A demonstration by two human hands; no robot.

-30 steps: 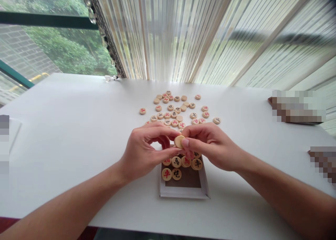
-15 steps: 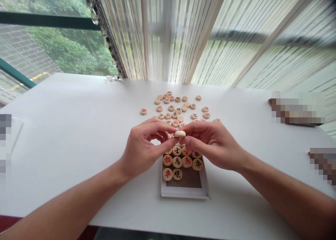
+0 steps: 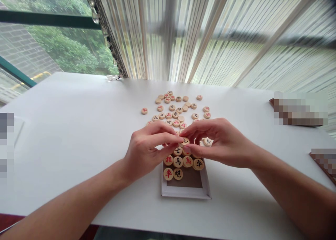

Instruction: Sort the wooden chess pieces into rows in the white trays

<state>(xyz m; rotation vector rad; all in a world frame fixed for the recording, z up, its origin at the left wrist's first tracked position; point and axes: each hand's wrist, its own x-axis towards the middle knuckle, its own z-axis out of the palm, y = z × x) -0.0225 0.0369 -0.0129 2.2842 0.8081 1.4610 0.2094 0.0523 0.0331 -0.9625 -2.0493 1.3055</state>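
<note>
One round wooden piece [image 3: 185, 141] with a black character, partly covered by fingers, is pinched between my left hand [image 3: 152, 143] and my right hand [image 3: 220, 142]. Both hands hover over the far part of a shallow white box [image 3: 183, 191] with a brown bottom. Rows of round pieces lie in the box. Its nearest row has a red-marked piece [image 3: 168, 174] at the left and a black-marked piece [image 3: 178, 173] beside it. To their right the brown bottom is bare.
Several loose pieces [image 3: 168, 115] lie scattered on the white table [image 3: 78, 128] beyond my hands, some face down. Another piece [image 3: 208, 142] is beneath my right hand. Blurred-out brown-edged objects [image 3: 296, 110] stand at the right. A striped curtain hangs behind.
The held piece has tilted from edge-on so that its black character shows, and sits slightly lower. My right hand has shifted a little to the right, uncovering a piece beneath it.
</note>
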